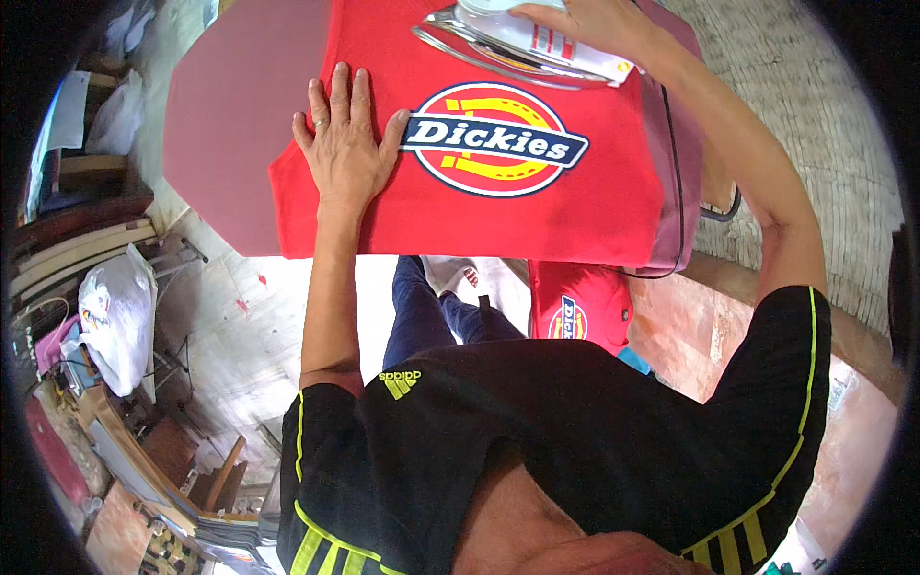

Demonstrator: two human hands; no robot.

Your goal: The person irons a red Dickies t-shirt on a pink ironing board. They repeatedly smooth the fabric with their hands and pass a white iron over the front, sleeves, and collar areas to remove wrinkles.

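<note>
A red piece of fabric [460, 225] with a round printed emblem in yellow, white and dark blue is spread flat over a mauve ironing board [230, 125]. My left hand [345, 149] lies flat on it with fingers spread, the thumb reaching the emblem's left edge. At the top of the view, my right hand [594, 24] is closed round the handle of a white steam iron [532, 38], partly cut off by the frame. The iron's shiny metal soleplate sits on the fabric beyond the emblem; whether it presses fully cannot be told.
A black cord [678, 182] runs down the board's right side. Below the near edge is another red item [585, 302] bearing a similar emblem. To the left, a white plastic bag [117, 316] sits beside a folding rack. A woven mat [795, 77] covers the surface at right.
</note>
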